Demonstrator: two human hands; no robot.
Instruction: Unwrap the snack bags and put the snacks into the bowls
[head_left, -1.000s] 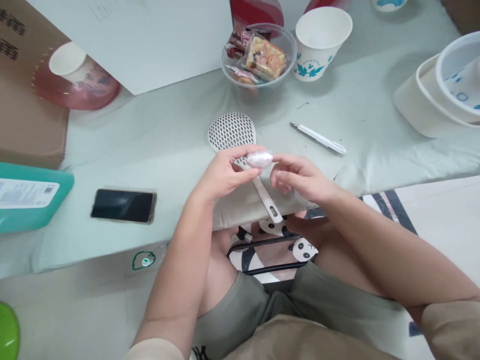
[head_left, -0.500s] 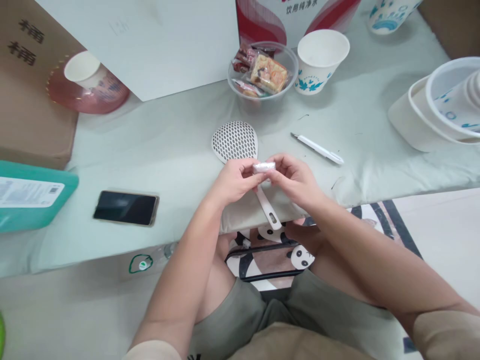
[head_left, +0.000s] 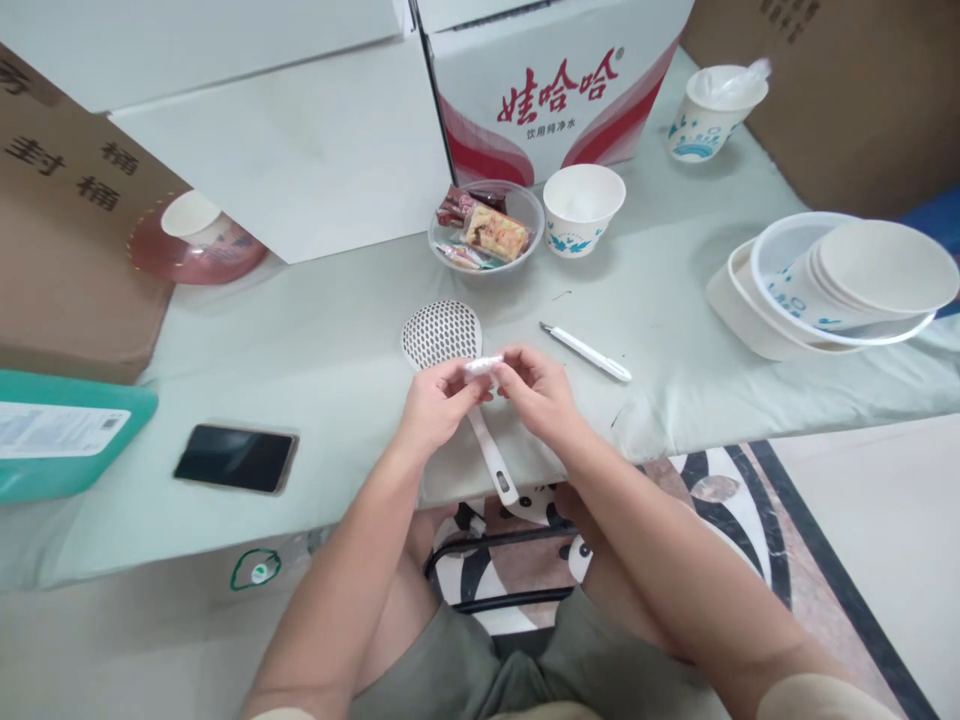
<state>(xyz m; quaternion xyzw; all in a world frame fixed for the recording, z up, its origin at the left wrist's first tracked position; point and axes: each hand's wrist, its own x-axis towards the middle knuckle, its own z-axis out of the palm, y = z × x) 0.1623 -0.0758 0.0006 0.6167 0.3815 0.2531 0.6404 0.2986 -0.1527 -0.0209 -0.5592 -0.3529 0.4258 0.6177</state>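
Observation:
Between the fingertips of both hands is a small, shiny whitish wrapped piece [head_left: 483, 367]; what is inside the wrapping I cannot make out. My left hand [head_left: 441, 402] pinches its left end, and my right hand [head_left: 538, 393] pinches the right end. Right beneath them a white skimmer [head_left: 441, 333] lies on the table, its perforated head up and to the left, its slotted handle pointing toward me. My hands cover the part where head and handle join. To the right of my right hand lies a white pen-like tool [head_left: 586, 352] with a dark tip.
A clear bowl of wrapped snacks [head_left: 495, 235] and a paper cup [head_left: 583, 210] stand before a white carton [head_left: 555, 100]. A phone [head_left: 236, 458] and a green pack [head_left: 67, 435] lie left. Nested tubs [head_left: 757, 315] holding stacked cups [head_left: 862, 275] stand right.
The camera view has shifted, so more of the cartons at the back shows. Both hands still hold the wrapped piece over the skimmer, with the fingers slightly shifted around it.

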